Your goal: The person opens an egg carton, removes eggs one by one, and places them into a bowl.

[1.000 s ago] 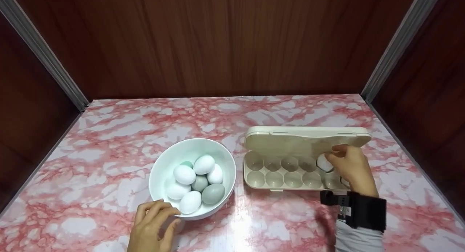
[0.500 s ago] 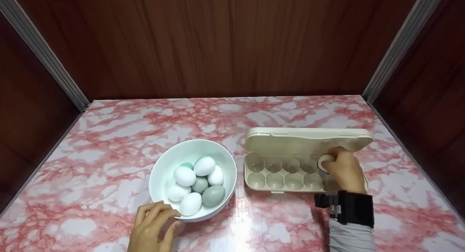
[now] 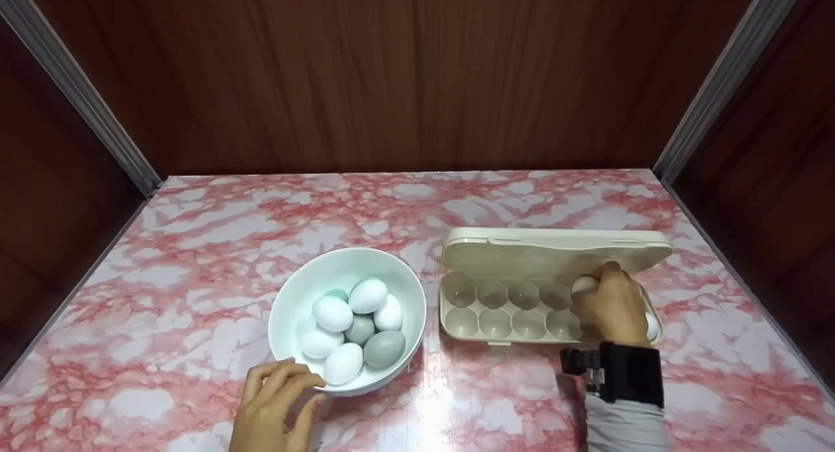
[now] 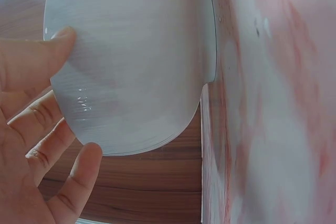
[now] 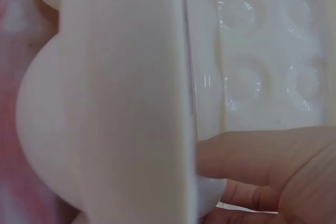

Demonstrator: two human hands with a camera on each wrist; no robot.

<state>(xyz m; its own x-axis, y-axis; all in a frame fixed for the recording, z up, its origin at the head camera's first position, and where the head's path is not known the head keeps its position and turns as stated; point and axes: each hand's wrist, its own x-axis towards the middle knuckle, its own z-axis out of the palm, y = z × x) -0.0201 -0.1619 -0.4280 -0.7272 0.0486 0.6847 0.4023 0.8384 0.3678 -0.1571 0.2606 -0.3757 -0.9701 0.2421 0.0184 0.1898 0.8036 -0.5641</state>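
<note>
In the head view a white bowl [image 3: 284, 302] with several white and grey-green eggs [image 3: 342, 364] stands left of centre. My left hand [image 3: 274, 406] holds its near-left rim, thumb on the outer wall [image 4: 126, 66] and fingers reaching over the edge. At the right, a cream plastic egg carton [image 3: 470, 340] lies with its lid [image 3: 554, 237] raised. My right hand [image 3: 613, 308] pinches a white egg [image 3: 584, 285] at a back-row cup towards the right end; the right wrist view shows this egg [image 5: 211, 195] between thumb and fingers. Another white egg [image 3: 652, 326] sits in the front right corner cup.
The carton's several left cups [image 3: 494, 323] hold nothing. A marbled red-and-white tabletop [image 3: 313, 210] lies under everything. Dark wood panels [image 3: 417, 80] rise behind and at both sides, with grey metal strips [image 3: 85, 93] at the corners.
My right hand has moved slightly left and down, lowering the pinched egg into the back-row cup. The front corner egg now shows past the hand. My left hand has stayed at the bowl's rim.
</note>
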